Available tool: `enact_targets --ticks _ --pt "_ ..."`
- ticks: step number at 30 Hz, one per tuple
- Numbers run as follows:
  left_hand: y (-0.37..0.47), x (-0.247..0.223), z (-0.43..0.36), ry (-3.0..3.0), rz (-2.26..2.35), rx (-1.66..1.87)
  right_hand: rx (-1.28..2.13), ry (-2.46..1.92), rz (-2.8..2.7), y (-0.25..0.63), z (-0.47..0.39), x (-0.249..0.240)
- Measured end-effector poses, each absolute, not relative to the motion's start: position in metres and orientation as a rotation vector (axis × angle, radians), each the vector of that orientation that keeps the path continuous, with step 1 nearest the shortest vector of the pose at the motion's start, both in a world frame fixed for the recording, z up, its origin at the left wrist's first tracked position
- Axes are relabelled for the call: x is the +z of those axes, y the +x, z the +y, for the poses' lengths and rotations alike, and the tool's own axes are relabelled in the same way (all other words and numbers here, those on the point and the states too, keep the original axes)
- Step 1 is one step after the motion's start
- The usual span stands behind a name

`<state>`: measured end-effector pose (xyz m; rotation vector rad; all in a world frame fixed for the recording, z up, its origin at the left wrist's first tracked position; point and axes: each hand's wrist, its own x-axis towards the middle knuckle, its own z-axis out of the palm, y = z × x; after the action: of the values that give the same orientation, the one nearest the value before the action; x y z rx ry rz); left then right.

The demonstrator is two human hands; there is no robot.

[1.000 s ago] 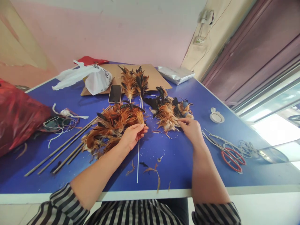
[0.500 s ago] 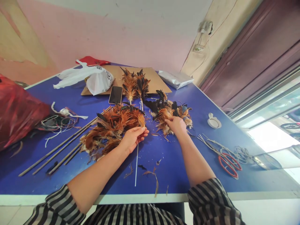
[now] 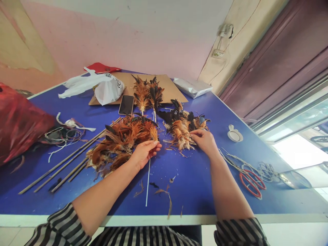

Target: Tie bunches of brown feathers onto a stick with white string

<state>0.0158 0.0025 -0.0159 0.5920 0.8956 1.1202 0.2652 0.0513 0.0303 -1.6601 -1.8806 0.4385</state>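
Observation:
My left hand (image 3: 145, 153) is closed in a pinch at the lower end of a small tuft of orange feathers (image 3: 153, 134). A thin white strip (image 3: 148, 184) runs down the table below that hand. To its left lies a heap of rust-brown feathers (image 3: 123, 135), partly behind the hand. My right hand (image 3: 205, 140) has its thumb and fingers pinched together at the right edge of a pile of tan and black feathers (image 3: 180, 133). What sits between those fingertips is too small to make out. Two finished-looking feather bundles on sticks (image 3: 147, 94) lie beyond, their tops on the cardboard (image 3: 169, 89).
Bare sticks (image 3: 69, 160) lie at the left, near string (image 3: 64, 136) and a red plastic bag (image 3: 20, 123). A phone (image 3: 126, 105) and a white bag (image 3: 109, 89) are farther back. Red-handled scissors (image 3: 252, 182) and a tape roll (image 3: 234, 134) lie right.
My right hand has shifted right, from the middle of the tan feathers to their right edge. My left hand has stayed nearly still with the orange tuft.

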Motion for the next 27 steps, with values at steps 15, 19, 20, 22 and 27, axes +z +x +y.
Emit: enact_targets --ticks 15,19,20,22,27 --pt "0.016 -0.016 0.003 0.589 0.931 1.111 0.156 -1.982 -1.782 0.292 0.087 0.001" --pt "0.016 -0.017 0.003 0.596 0.932 1.110 0.154 -1.960 -1.777 0.276 0.095 0.000" --pt "0.016 -0.017 0.003 0.595 0.934 1.110 0.166 -1.955 -1.779 0.271 0.097 0.000" --pt "0.016 -0.016 0.003 0.593 0.935 1.109 0.199 -1.947 -1.776 0.264 0.101 0.002" --pt "0.016 -0.014 0.003 0.582 0.930 1.111 0.332 -1.851 -1.717 0.261 0.104 0.013"
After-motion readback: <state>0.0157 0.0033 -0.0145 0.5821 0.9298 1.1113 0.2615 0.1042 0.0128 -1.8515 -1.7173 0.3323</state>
